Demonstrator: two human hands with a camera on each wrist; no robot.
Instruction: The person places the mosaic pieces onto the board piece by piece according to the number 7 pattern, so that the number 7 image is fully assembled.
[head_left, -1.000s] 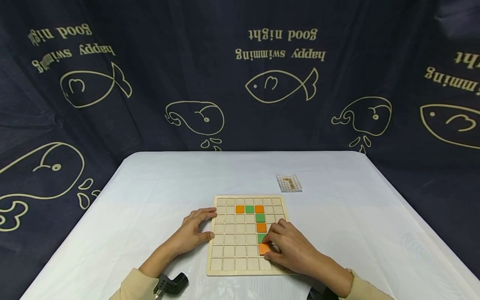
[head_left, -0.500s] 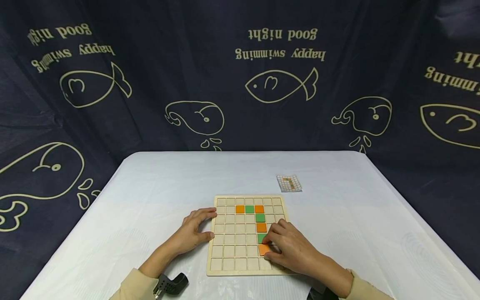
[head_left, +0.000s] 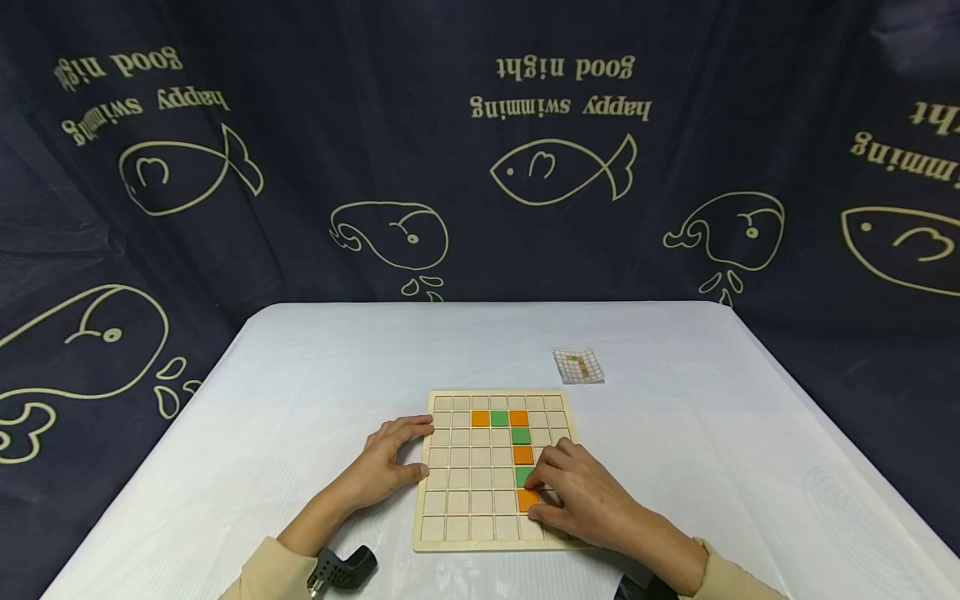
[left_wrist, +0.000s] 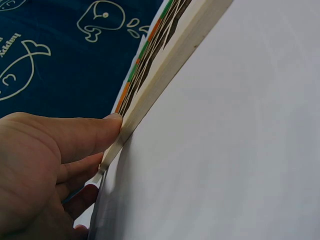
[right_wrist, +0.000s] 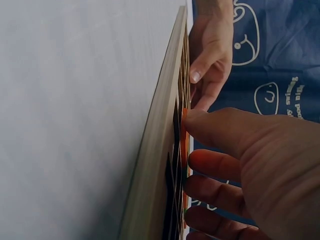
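A wooden grid board [head_left: 457, 481] lies on the table, its cells partly filled with orange and green square tiles. The tiles form a short row near the top and a column running down from its right end. My right hand [head_left: 588, 500] pinches the lowest orange tile [head_left: 527, 501] between thumb and forefinger. Just above that tile, a green tile [head_left: 522, 476] is partly covered by the fingers. In the right wrist view, the thumb [right_wrist: 215, 127] touches the orange edge. My left hand [head_left: 386, 467] rests against the board's left edge, thumb and fingers spread and relaxed.
A small card [head_left: 578, 367] printed with a grid and coloured squares lies behind the board, to the right. The white-covered table [head_left: 337, 358] meets a dark curtain [head_left: 480, 250] with fish drawings at its back. Black devices are strapped to both wrists.
The lowest orange tile has shifted very slightly towards the near side and appears to lie flatter in its cell. Both hands stay almost still.
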